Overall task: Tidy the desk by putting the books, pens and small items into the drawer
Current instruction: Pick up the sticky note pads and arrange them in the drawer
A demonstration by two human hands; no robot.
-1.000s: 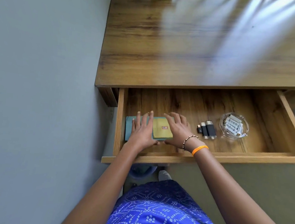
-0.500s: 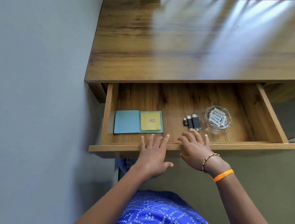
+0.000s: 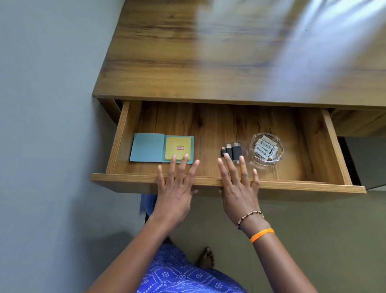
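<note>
Head view: a person's left hand point(image 3: 176, 191) and right hand point(image 3: 238, 192) lie flat over the front rail of an open wooden drawer point(image 3: 231, 182), fingers point(image 3: 172, 168) straight and spread, gripping nothing. The thumbs seem to drop below the rail, though this is hard to tell.

Inside the drawer, at the left, sit a teal book point(image 3: 147, 147) and, touching it, a second teal book with a yellow booklet point(image 3: 177, 147) on top. To the right stand three small dark adapters point(image 3: 231, 150) in a row, and just beside them a clear glass dish point(image 3: 266, 148) holding white erasers point(image 3: 264, 147). The surface point(image 3: 218, 55) above shows only bare wood and glare; no pens are in view.

With everything apparently stowed, closing the drawer looks like the step in hand. The risks lie there: fingertips reaching past the rail could be pinched under the surface edge if the push comes before they draw back. A hard shove could send the glass dish sliding into the adapters or the drawer's back. An uneven push from the two hands could skew the drawer and jam it.
</note>
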